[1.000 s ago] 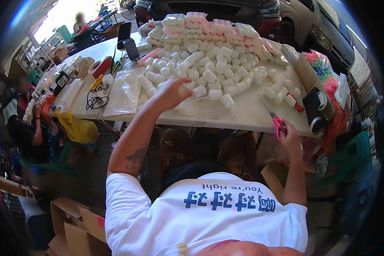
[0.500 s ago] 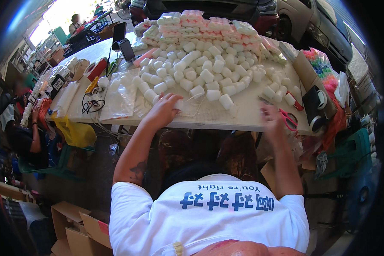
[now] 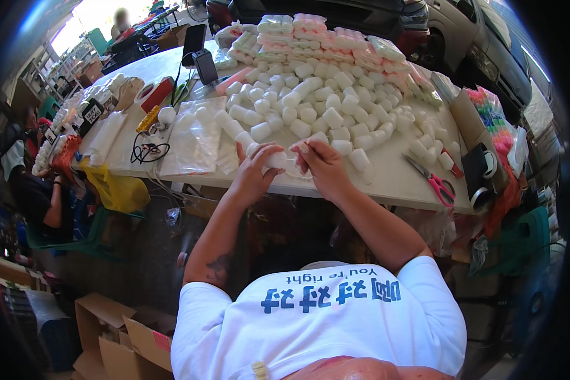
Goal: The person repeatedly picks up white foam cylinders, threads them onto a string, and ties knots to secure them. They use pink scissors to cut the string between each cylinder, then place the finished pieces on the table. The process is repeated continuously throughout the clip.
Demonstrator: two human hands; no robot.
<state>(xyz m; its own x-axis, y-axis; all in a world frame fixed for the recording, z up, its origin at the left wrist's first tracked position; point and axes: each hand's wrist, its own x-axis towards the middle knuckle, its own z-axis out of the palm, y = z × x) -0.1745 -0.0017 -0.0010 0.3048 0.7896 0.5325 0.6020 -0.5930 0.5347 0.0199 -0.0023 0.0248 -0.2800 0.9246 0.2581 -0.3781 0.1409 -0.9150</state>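
White roll (image 3: 275,160): mid-frame, seemingly sideways, nearer the left
Left hand (image 3: 258,167): half-curled, gripping it
Right hand (image 3: 323,166): just rightward, fingertips pinched; on what, I can't tell

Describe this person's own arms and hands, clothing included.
The left hand and right hand are bare, with no gloves or watch showing. A white shirt with dark printing has short sleeves. A dark tattoo marks the left arm just past the sleeve.
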